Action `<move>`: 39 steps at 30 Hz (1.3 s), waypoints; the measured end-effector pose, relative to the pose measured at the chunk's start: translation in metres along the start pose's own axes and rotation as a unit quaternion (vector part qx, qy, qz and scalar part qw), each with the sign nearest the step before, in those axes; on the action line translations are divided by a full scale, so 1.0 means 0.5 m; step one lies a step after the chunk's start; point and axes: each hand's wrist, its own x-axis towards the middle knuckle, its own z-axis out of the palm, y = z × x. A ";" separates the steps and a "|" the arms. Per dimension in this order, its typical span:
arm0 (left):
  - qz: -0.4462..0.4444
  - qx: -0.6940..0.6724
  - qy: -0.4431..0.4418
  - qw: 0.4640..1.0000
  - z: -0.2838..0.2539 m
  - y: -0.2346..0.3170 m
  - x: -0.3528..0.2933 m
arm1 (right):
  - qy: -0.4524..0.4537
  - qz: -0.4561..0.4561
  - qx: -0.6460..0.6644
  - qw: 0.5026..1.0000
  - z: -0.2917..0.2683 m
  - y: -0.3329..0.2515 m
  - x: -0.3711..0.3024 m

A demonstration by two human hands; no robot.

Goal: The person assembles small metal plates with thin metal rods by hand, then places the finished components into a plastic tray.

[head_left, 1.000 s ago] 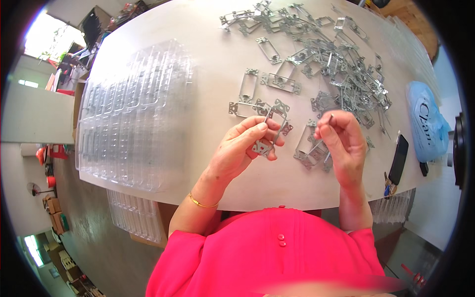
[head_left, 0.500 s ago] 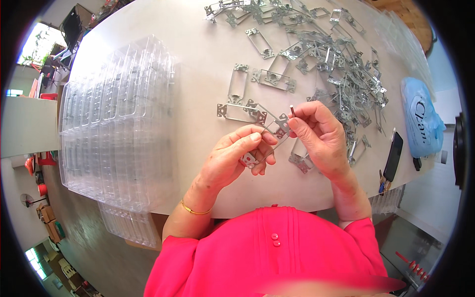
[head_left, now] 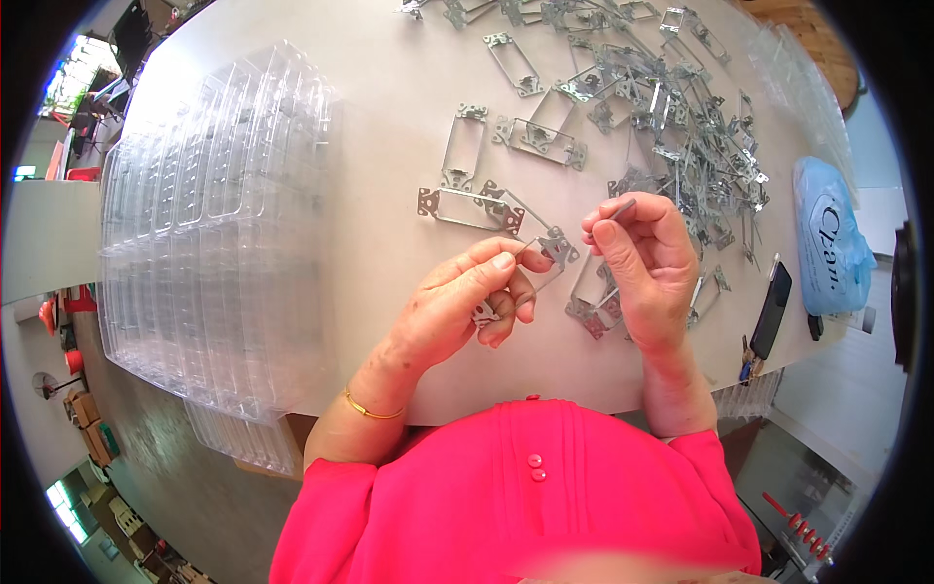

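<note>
My left hand (head_left: 449, 310) is closed around a rectangular metal frame bracket (head_left: 556, 247), whose pierced end plate sticks out past the fingertips. Part of the bracket is hidden by those fingers. To the right, my right hand (head_left: 654, 277) pinches a short, thin dark rod (head_left: 625, 207) between thumb and fingers. The rod points up and to the right, apart from the bracket; its exact kind is unclear. Just beyond my left hand, another metal bracket (head_left: 467, 209) lies on the table. One more bracket (head_left: 595, 310) rests between my hands, partly behind the right one.
A tangled pile of metal brackets (head_left: 696, 146) spreads over the far right of the white table (head_left: 389, 195). Stacked clear plastic trays (head_left: 214, 243) stand at the left. Along the right edge are a phone (head_left: 773, 311), small pliers-like tools (head_left: 747, 360) and a blue plastic bag (head_left: 833, 238).
My right hand has shifted right, away from the bracket, and the rod in it has gone from nearly upright to slanted. The left hand still holds the bracket. The view has shifted slightly.
</note>
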 end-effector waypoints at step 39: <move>0.038 0.050 0.005 0.998 0.009 -0.001 -0.014 | -0.112 0.012 0.037 0.993 -0.009 0.020 -0.001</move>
